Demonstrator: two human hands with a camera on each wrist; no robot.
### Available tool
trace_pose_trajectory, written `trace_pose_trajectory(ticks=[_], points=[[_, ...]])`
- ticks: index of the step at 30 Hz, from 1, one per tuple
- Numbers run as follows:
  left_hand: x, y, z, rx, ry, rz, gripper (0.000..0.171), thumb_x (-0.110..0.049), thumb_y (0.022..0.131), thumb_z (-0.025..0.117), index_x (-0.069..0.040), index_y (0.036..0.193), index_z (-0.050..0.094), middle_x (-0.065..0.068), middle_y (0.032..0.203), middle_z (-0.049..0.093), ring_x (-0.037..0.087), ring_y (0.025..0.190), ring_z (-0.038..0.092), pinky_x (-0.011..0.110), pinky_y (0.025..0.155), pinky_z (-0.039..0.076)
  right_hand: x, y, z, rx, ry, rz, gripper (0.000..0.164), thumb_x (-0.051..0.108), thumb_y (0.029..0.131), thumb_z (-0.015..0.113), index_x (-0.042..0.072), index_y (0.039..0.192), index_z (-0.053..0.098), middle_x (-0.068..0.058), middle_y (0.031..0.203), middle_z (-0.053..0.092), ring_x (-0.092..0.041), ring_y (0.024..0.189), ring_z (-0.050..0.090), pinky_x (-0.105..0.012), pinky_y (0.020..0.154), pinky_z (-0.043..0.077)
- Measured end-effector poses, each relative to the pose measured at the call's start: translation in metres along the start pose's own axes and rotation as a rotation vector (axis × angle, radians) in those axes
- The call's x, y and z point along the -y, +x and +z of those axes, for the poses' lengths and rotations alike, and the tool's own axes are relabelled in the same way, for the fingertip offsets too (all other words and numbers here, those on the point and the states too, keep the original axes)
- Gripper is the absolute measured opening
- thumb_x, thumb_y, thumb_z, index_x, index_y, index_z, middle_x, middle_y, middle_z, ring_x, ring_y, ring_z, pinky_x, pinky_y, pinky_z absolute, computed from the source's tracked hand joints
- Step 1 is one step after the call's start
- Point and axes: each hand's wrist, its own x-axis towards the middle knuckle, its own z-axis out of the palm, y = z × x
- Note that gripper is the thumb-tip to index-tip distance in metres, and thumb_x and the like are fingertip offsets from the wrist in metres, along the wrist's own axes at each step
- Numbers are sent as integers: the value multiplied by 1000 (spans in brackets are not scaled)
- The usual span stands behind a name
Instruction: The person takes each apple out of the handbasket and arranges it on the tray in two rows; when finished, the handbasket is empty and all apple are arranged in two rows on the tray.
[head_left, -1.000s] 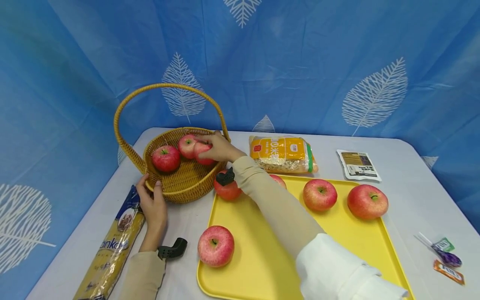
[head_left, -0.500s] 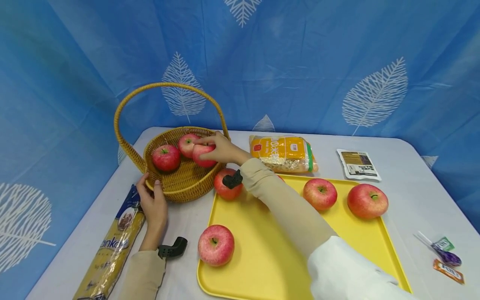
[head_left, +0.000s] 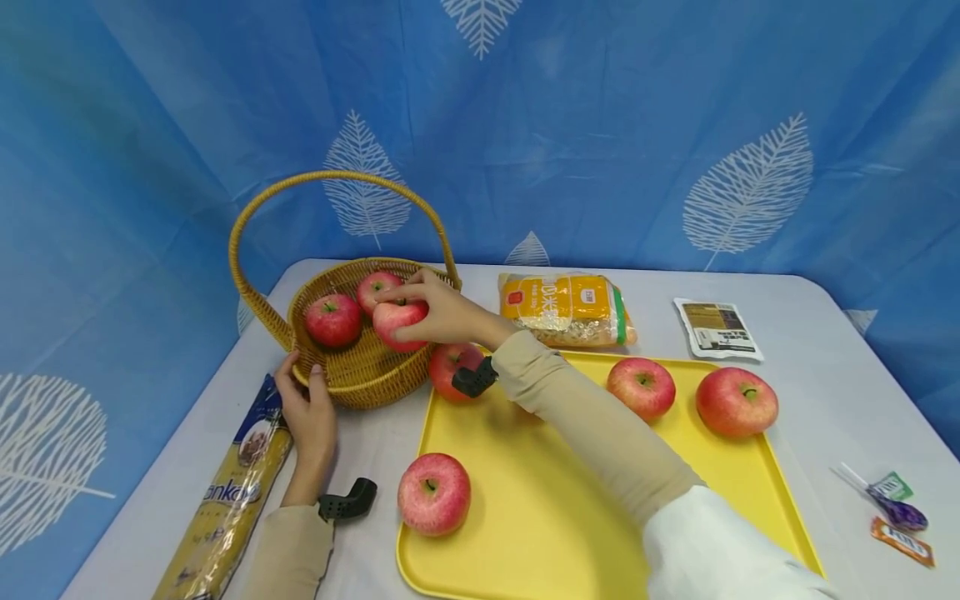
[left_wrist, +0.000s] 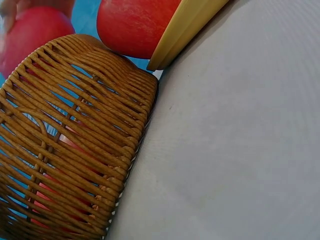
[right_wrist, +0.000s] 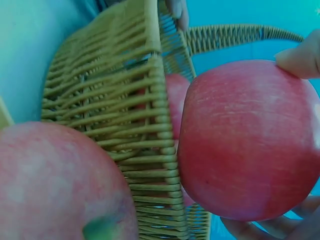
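A red apple (head_left: 397, 323) is pinched between the thumb and fingers of my right hand (head_left: 442, 310), over the near right part of the wicker basket (head_left: 382, 385). In the right wrist view this held apple (right_wrist: 245, 140) is beside the basket's rim. Two more apples, one on the left (head_left: 332, 320) and one behind (head_left: 377, 289), lie in the basket. My left hand (head_left: 309, 417) holds the basket's near left rim, its thumb apart from the fingers. The left wrist view shows the woven wall (left_wrist: 75, 145), with red fruit through the gaps.
A yellow tray (head_left: 525, 517) bears several apples, one at its near left corner (head_left: 433, 494) and another beside the basket (head_left: 453, 371). A long yellow packet (head_left: 225, 500) lies left. Behind are a grain bag (head_left: 566, 310) and a flat pouch (head_left: 717, 330); sweets (head_left: 900, 512) lie right.
My right hand has drawn the held apple slightly nearer and to the left over the basket, and the right forearm has shifted right. The left hand stays on the rim.
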Motion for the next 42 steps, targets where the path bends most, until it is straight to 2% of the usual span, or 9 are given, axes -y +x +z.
trace_pose_trajectory(ticks=[8, 14, 21, 25, 29, 33, 36, 42], points=[[-1, 1, -3, -11, 9, -13, 42, -28, 95, 38, -13, 135, 34, 1, 141, 36, 17, 129, 37, 38, 107, 30, 13, -21, -2, 5, -65, -88, 52, 31, 75, 69, 26, 124, 56, -3, 121, 38, -13, 107, 42, -24, 87, 43], [-3, 1, -4, -7, 5, -10, 43, -25, 95, 40, -13, 135, 34, 3, 141, 36, 19, 129, 37, 40, 105, 31, 19, -45, 0, 7, -54, -159, 49, 29, 74, 71, 27, 121, 58, -2, 119, 38, -13, 108, 41, -23, 86, 44], [-31, -6, -5, 3, -19, -8, 43, -17, 95, 39, -4, 135, 33, 13, 140, 36, 26, 129, 36, 38, 104, 30, 20, -77, 3, 38, -53, -223, 49, 27, 72, 73, 26, 119, 59, -1, 120, 38, -12, 110, 39, -21, 85, 45], [-41, -12, -4, 5, -25, -16, 43, -16, 95, 38, -1, 134, 32, 16, 140, 35, 28, 130, 34, 38, 106, 29, 17, -100, 2, 60, -72, -220, 49, 28, 71, 73, 31, 117, 58, 1, 122, 38, -9, 112, 37, -22, 86, 45], [-40, -15, -1, 16, -40, -19, 43, -17, 95, 36, -1, 135, 31, 16, 140, 35, 32, 129, 34, 35, 106, 29, 9, -130, -3, 59, -100, -210, 49, 29, 70, 71, 36, 116, 56, -1, 126, 38, -8, 114, 37, -24, 85, 46], [-40, -16, 0, 23, -42, -17, 44, -18, 95, 37, -2, 135, 31, 15, 140, 35, 31, 128, 35, 36, 105, 30, 1, -161, -9, 38, -156, -168, 50, 32, 69, 72, 41, 115, 54, 5, 124, 38, -6, 111, 37, -26, 83, 45], [-40, -16, 0, 22, -34, -17, 43, -18, 95, 38, -2, 135, 32, 14, 141, 35, 29, 129, 35, 36, 106, 30, -6, -182, -13, 24, -190, -151, 51, 32, 69, 73, 41, 115, 54, 8, 121, 38, -6, 110, 36, -26, 83, 44], [-40, -16, -2, 3, -18, -14, 42, -16, 94, 39, -1, 134, 33, 14, 140, 36, 28, 127, 37, 30, 102, 31, -15, -211, -11, 8, -215, -170, 50, 30, 72, 73, 37, 117, 53, 2, 124, 37, -8, 113, 35, -25, 84, 45]])
